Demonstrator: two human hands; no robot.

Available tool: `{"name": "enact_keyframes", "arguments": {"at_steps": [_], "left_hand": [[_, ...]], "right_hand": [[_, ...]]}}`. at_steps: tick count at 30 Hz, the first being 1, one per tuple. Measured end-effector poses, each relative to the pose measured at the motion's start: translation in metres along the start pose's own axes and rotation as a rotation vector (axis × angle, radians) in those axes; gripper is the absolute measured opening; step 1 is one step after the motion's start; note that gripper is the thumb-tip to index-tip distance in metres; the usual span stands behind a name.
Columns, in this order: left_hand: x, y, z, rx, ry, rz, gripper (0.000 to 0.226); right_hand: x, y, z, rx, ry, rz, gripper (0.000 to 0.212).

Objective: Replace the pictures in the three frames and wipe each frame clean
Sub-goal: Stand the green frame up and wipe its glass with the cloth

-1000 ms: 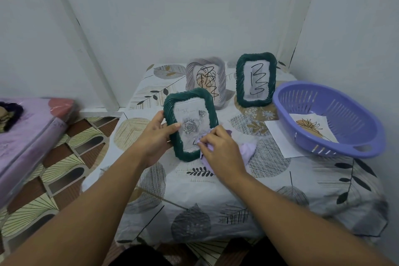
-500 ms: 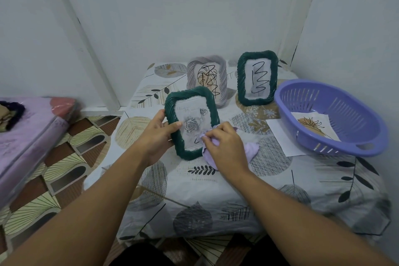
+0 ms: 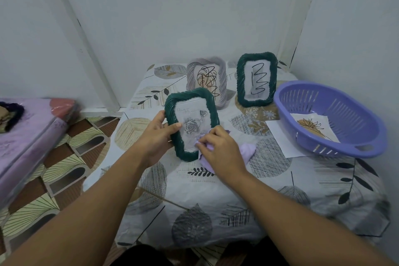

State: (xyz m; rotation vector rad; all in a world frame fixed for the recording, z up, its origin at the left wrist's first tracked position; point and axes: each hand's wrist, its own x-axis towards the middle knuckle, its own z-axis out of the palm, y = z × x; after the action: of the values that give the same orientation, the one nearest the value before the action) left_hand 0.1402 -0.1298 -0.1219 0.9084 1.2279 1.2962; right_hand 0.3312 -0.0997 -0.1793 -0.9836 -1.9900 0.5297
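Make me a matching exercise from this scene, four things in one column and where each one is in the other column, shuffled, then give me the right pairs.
Things:
1. rose-picture frame
2. grey frame
3. lilac cloth
4. leaf drawing

Places:
A. inside the purple basket
B. standing at the back of the table, left of the other green frame
C. steadied by the left hand
D. bunched under the right hand

Pairs: 1-C, 2-B, 3-D, 4-A
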Motion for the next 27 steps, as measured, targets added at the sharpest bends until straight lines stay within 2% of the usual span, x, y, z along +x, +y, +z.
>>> {"name": "enact_keyframes", "arguments": {"at_steps": [3,8,13,18,23,27], "left_hand": [[0.000,0.000,0.000,0.002,0.002,-0.003,0.035],[0.000,0.001,0.000,0.005,0.004,-0.005,0.037],[-0.001,0.002,0.001,0.007,-0.004,-0.003,0.038],[-0.002,0.003,0.001,-0.001,-0.012,-0.006,0.036],[-0.003,0.003,0.001,0.003,-0.010,-0.002,0.035],[-0.003,0.003,0.001,0.006,-0.009,-0.005,0.035]], "right_hand": [[0.005,0.001,-0.003,0.038,0.077,0.049,0.011],[-0.003,-0.002,0.003,-0.028,-0.043,-0.068,0.008],[0.009,0.001,-0.004,-0.010,0.076,0.024,0.012],[-0.002,-0.008,0.000,-0.066,-0.035,-0.100,0.009],[0.013,-0.004,-0.004,-0.016,0.080,0.003,0.012],[0.000,-0.011,0.002,-0.066,-0.038,-0.109,0.010]]}}
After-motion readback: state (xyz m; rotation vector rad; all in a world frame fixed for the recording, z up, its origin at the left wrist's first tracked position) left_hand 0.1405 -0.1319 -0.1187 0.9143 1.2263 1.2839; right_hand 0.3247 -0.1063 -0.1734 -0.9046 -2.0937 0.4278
